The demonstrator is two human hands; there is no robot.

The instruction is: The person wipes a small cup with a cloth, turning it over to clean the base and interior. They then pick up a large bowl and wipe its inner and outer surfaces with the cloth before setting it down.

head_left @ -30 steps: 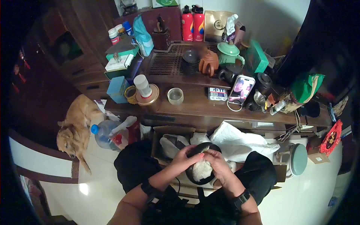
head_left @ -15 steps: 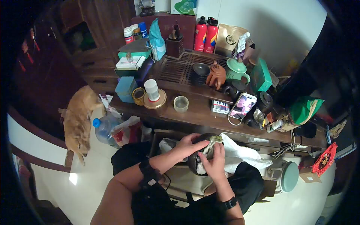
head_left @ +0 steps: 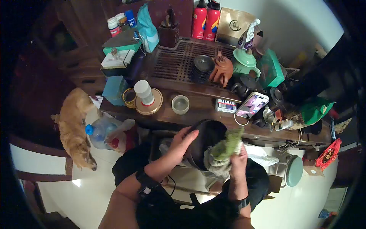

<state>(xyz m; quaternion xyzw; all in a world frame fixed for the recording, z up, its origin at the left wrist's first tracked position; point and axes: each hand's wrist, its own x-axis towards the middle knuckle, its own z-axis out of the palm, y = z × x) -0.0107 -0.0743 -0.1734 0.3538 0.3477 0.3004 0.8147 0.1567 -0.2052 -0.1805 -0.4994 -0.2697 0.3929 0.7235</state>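
Observation:
A dark round pot (head_left: 206, 133) is held over my lap below the table's front edge. My left hand (head_left: 182, 143) grips its left rim, the thumb laid along the rim. At the pot's lower right, my right hand (head_left: 238, 160) is closed on a green and white cloth (head_left: 225, 150), which bunches against the pot's side. Part of the cloth is slightly blurred. What the pot is like inside is mostly too dark to tell.
The wooden table (head_left: 200, 116) ahead bears a glass bowl (head_left: 180, 104), a phone (head_left: 252, 105), a brown teapot (head_left: 222, 69) and stacked dark cups (head_left: 204, 68). A dog (head_left: 75, 129) lies at left beside a water jug (head_left: 100, 131). A green stool (head_left: 294, 170) stands at right.
The cloth has come out of the pot to its right side with my right hand. The pot now shows more of its dark inside. My left hand has moved slightly left. The view has shifted.

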